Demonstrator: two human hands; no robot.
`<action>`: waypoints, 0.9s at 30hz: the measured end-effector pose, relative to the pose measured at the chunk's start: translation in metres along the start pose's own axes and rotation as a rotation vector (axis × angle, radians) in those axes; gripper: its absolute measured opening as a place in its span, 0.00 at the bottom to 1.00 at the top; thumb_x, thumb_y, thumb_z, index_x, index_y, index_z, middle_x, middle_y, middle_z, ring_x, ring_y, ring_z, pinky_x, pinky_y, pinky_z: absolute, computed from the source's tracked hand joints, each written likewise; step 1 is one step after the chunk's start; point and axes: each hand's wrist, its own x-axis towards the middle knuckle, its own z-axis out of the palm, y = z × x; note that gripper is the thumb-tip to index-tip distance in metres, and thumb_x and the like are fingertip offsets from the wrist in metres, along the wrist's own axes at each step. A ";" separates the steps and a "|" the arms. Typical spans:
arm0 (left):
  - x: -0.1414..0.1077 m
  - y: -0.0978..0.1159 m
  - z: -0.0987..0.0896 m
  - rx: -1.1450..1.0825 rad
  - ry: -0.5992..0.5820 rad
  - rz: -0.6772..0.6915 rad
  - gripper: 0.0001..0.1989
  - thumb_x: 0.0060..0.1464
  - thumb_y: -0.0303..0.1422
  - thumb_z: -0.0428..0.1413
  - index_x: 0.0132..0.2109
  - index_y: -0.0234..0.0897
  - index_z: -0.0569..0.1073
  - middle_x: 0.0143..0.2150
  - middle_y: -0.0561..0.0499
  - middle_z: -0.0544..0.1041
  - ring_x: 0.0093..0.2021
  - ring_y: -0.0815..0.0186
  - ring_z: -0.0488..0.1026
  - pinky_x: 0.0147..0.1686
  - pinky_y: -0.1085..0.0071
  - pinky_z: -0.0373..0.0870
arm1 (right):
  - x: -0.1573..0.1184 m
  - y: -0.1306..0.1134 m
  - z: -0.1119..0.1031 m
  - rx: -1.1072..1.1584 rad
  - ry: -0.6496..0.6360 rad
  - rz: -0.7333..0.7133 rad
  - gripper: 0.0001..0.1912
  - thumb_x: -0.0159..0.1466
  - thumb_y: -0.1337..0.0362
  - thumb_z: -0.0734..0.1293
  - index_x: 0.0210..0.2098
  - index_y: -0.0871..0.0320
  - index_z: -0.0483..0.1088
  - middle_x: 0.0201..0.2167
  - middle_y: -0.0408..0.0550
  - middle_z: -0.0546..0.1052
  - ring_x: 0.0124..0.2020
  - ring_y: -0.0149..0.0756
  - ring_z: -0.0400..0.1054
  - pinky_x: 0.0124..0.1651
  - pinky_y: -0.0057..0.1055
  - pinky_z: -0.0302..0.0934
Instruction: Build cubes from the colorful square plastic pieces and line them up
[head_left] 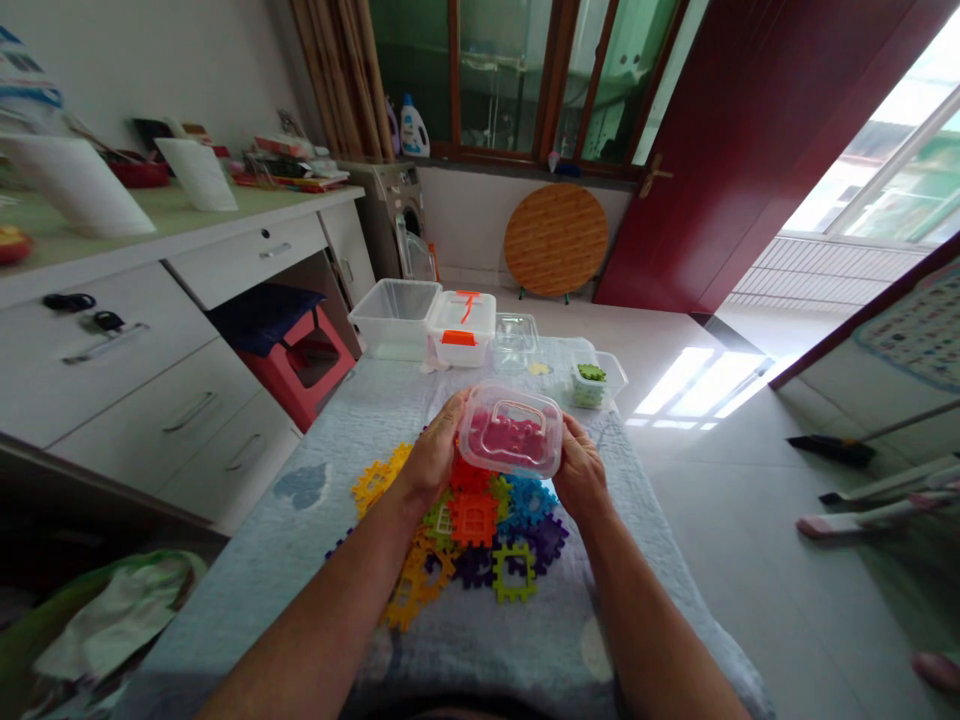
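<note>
Between my hands I hold a clear lidded plastic box [511,432] with pinkish-red pieces inside, raised above the table. My left hand [439,450] is closed round its left side and my right hand [581,468] grips its right side. Below lies a pile of toothed plastic building pieces: an orange piece [474,520], yellow pieces [409,590], a blue piece [531,500], purple pieces [547,545] and a lime-green frame piece [514,573]. Part of the pile is hidden by the box and my left arm.
Along the table's far end stand a large clear bin [397,320], a white-lidded box with orange latches [461,328], a small clear container [515,338] and a container with green pieces [590,380]. A red stool [292,360] stands left of the cloth-covered table [300,560].
</note>
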 end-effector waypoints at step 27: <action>-0.017 0.005 -0.024 0.106 -0.147 0.051 0.42 0.43 0.36 0.68 0.63 0.42 0.59 0.57 0.44 0.72 0.52 0.56 0.73 0.50 0.65 0.70 | -0.017 -0.010 0.005 -0.628 -0.345 -0.445 0.25 0.60 0.47 0.67 0.52 0.51 0.68 0.50 0.51 0.67 0.53 0.47 0.63 0.52 0.42 0.60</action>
